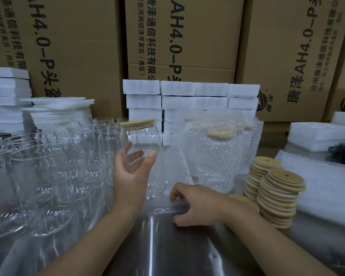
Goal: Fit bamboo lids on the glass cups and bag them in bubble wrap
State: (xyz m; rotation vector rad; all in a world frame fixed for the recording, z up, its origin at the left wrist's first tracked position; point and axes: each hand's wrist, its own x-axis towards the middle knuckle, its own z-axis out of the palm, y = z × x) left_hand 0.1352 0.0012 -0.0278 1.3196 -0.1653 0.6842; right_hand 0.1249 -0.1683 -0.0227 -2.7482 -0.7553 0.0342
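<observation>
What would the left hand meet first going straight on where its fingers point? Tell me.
The lidded glass cup, just ahead of the open left hand. Its fingertips look nearly on the glass, though depth through clear glass is uncertain. The right hand pinches the bubble wrap bag.

Three big boxes (183, 36) fill the far wall. Before them, foam blocks (193, 102) stand in four columns. On the left of the desk (187, 246), bare cups (54, 156): perhaps fifteen, since overlapping glass blurs the count. One lidded cup (145, 140) in the middle, with one open bag (173, 170) just right of it. Two bagged cups (217, 156) farther right. Two lid stacks (279, 196) at the right, one loose lid (243, 199) beside them.
</observation>
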